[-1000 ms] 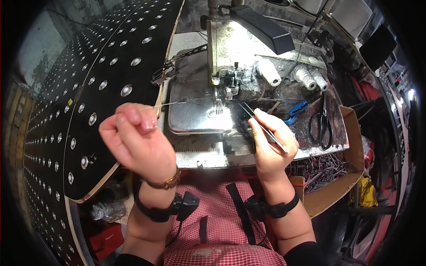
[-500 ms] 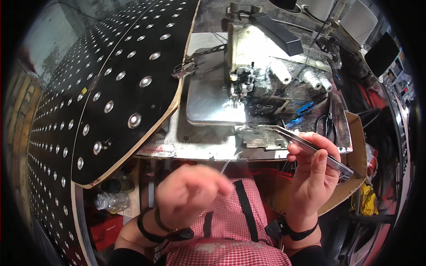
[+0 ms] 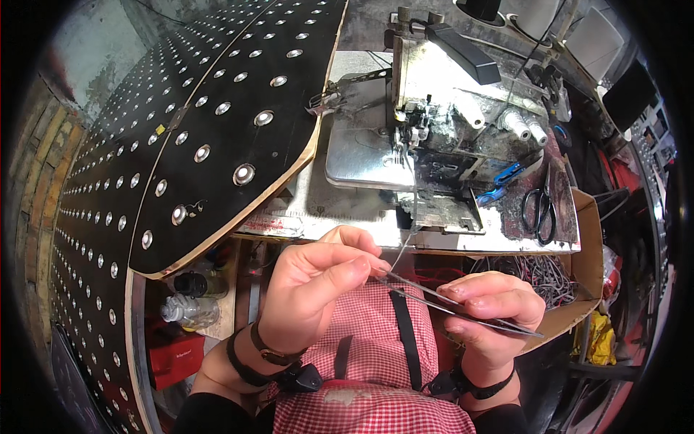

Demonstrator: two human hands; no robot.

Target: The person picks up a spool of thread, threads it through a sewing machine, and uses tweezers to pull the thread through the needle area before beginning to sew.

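My right hand [image 3: 499, 311] grips a pair of slim metal tweezers [image 3: 441, 304] between thumb and fingers, the two arms pointing left. At their tips, my left hand [image 3: 311, 282] is closed in a pinch, thumb against forefinger. A thin grey thread [image 3: 403, 252] runs from the sewing machine down to those left fingertips. Both hands are in front of the table edge, above my red checked apron [image 3: 361, 325]. Behind them stands the overlock-type sewing machine [image 3: 434, 94]. Its needle area [image 3: 408, 134] is lit, and a flap at its front hangs open.
Blue thread snips [image 3: 500, 182] and black-handled scissors [image 3: 540, 210] lie right of the machine. A cardboard box [image 3: 589, 231] with tangled thread stands at the right. A black studded board [image 3: 238, 123] fills the left. Below it are a plastic bottle [image 3: 191, 311] and red box [image 3: 177, 358].
My right hand has lowered and turned the tweezers leftward. My left hand, blurred before, has come up to the tips and closed on the thread. The view has shifted slightly.
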